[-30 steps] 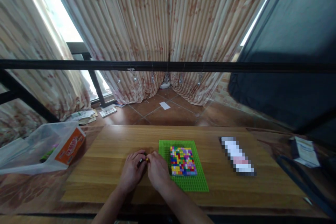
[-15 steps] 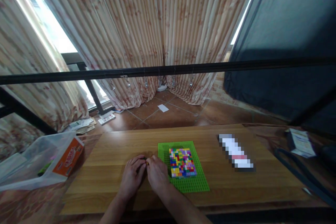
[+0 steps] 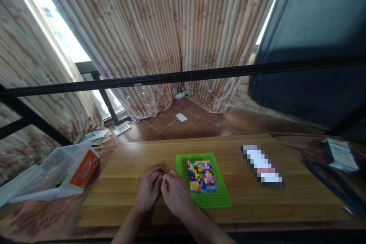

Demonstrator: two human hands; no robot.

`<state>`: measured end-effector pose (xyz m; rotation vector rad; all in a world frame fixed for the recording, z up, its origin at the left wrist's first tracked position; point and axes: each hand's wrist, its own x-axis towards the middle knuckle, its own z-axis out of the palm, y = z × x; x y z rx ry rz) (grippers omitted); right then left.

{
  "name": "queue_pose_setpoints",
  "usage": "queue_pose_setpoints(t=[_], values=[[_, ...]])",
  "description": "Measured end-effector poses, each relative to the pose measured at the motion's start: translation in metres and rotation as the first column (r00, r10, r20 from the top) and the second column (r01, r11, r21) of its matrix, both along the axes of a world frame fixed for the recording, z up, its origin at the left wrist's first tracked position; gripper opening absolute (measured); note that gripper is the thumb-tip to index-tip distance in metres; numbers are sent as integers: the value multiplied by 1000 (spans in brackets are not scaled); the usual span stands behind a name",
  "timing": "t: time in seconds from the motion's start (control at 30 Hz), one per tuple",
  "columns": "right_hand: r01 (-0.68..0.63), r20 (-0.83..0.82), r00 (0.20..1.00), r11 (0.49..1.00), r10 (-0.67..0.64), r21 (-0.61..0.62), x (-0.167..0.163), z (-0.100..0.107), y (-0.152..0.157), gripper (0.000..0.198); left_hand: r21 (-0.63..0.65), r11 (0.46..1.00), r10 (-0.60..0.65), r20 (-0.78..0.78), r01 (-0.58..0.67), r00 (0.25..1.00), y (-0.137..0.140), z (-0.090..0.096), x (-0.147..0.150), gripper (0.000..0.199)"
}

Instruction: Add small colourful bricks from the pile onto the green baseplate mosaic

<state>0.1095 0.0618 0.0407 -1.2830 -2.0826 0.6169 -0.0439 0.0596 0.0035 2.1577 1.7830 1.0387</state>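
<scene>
L hand (image 3: 149, 188) & R hand (image 3: 175, 192) nearly meet over table (image 3: 114, 187), prob. bracing; R fingers pinching yellow bit (image 3: 164, 179) (tiny, mostly hidden), L fingers curled, can't tell on what. Bricks (image 3: 202, 175) on green plate (image 3: 213, 201) just beside R, prob. for easy reach. Bin (image 3: 51, 195) well apart, far L, prob. out of way.

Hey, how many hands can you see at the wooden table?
2: the left hand and, close beside it, the right hand, both left of the colourful brick panel in this view.
</scene>
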Motion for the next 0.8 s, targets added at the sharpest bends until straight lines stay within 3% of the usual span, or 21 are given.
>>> queue_pose_setpoints(t=[0.17, 0.3, 0.4, 0.5, 0.63, 0.8], values=[[-50, -310, 950, 998, 36, -36, 29, 12, -16, 31, -30, 1000, 9, 37, -8, 999, -2, 2, 3, 27], [4, -413, 908, 987, -71, -161, 62, 14, -18, 29, -47, 999, 7, 142, -1, 990, -4, 1, 1, 28], [84, -451, 868, 955, -210, -283, 91, 11, -12, 31, -56, 998, 47, 275, -33, 960, -6, 0, -2, 33], [157, -466, 831, 931, -304, -328, 117, 9, -2, 37, -66, 992, 126, 411, -109, 903, -8, 0, -5, 37], [229, -446, 820, 920, -358, -319, 138, 8, 10, 39, -120, 979, 201, 519, -162, 831, -10, 1, -4, 39], [318, -341, 858, 919, -384, -233, 148, 5, 23, 33, -146, 970, 242, 548, -193, 801, -10, -2, -5, 41]])
